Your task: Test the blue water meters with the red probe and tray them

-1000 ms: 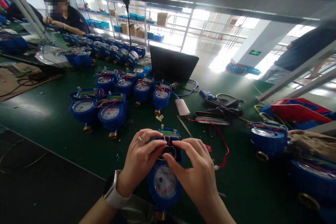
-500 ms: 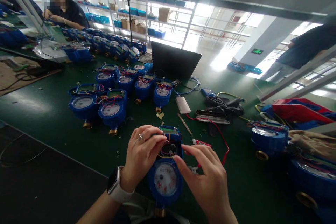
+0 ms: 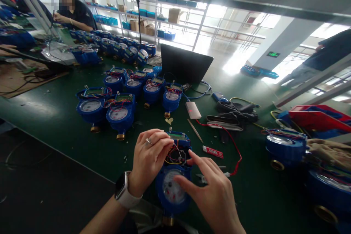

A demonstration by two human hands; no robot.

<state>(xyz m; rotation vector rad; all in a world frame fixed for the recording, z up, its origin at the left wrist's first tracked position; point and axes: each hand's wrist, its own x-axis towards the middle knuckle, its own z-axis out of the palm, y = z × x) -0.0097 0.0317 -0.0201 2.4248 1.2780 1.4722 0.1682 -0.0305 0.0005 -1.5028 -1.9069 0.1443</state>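
Right in front of me a blue water meter (image 3: 173,193) lies dial up, its brass fitting (image 3: 168,221) towards me and its wiring compartment (image 3: 175,157) uncovered. Above that compartment sits a small green circuit board (image 3: 177,137). My left hand (image 3: 150,157) pinches the end of a thin white wire (image 3: 177,148) that rises out of the compartment. My right hand (image 3: 211,186) is open, thumb over the dial and forefinger at the compartment's right edge. Part of the dial is hidden by that thumb.
Several blue meters (image 3: 119,113) with loose wires stand further back. A black screen (image 3: 186,64) rises behind them. To the right lie a white box (image 3: 193,110) with a red cable, a red-and-white packet (image 3: 212,151), a red bin (image 3: 318,117) and more meters. A co-worker (image 3: 74,11) sits at back left.
My right thumb has come down from the compartment's edge to over the dial, spreading the hand wider. The left hand keeps its pinch, and more of the white wire shows.
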